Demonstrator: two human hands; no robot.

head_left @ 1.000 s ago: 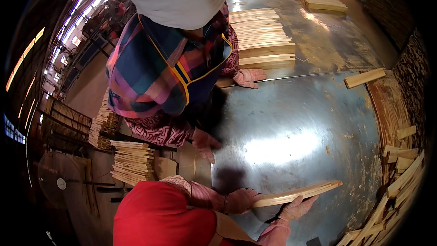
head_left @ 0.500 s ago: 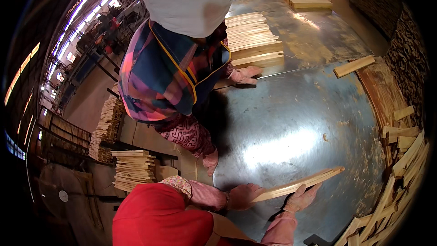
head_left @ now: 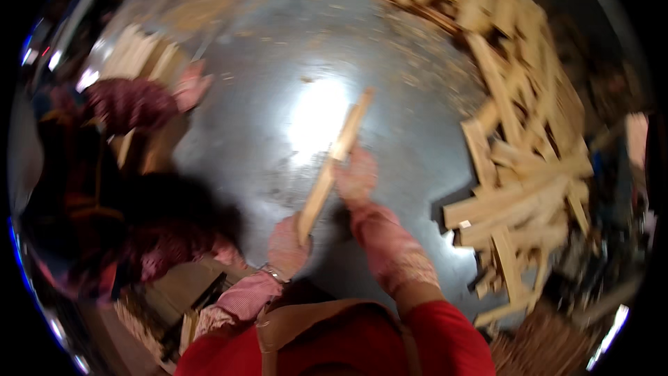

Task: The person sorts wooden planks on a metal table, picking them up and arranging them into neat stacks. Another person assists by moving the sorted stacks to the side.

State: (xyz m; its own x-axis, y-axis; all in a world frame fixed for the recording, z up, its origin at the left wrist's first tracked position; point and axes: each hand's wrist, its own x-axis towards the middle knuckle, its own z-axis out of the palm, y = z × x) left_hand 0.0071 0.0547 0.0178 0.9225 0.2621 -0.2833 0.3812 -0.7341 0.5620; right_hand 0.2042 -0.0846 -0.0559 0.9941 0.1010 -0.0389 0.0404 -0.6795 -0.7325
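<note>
View swung right, fingers (head_left: 342, 173) of both hands (head_left: 287, 247) (head_left: 359, 179) pinching a slim wooden strip (head_left: 320, 193)

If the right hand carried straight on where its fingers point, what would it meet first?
Probably the far part of the wooden strip, which the right hand already touches; blur leaves the depth uncertain.
</note>
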